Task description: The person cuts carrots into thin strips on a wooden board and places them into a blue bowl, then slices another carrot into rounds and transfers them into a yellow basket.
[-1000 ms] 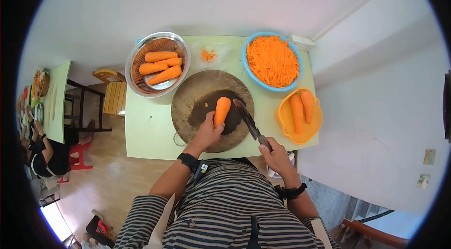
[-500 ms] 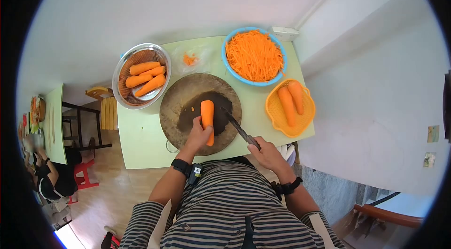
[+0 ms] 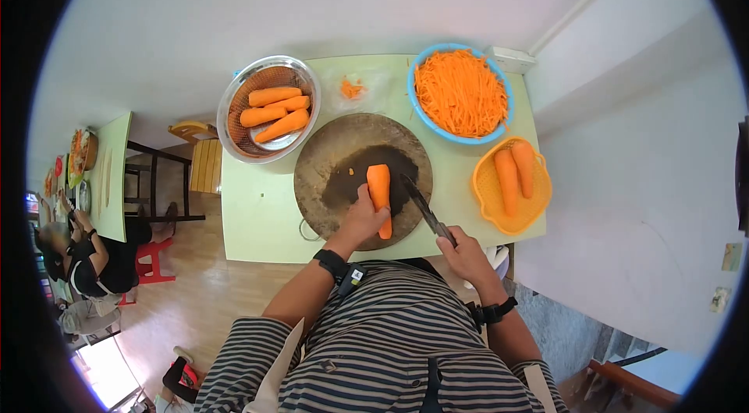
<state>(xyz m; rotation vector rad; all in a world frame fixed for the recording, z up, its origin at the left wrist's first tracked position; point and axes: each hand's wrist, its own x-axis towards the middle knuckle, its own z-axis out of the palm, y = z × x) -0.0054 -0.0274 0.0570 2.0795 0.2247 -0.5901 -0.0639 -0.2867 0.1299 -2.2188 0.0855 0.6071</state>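
A peeled carrot lies lengthwise on the round, dark-stained chopping board. My left hand grips its lower half from the left, fingers wrapped round it. Closed on the handle of a dark knife is my right hand, at the board's lower right. The blade tilts up and left, its tip over the wet patch, just right of the carrot and apart from it. A tiny orange scrap rests on the board.
Several carrots lie in a metal bowl with a mesh basket, back left. Shredded carrot fills a blue basin, back right. A yellow basket holds two carrots. Orange bits lie on a plastic bag. Another person sits far left.
The whole view has shifted, so the table and its contents appear further right. The carrot's top now leans slightly left. Both hands keep their holds.
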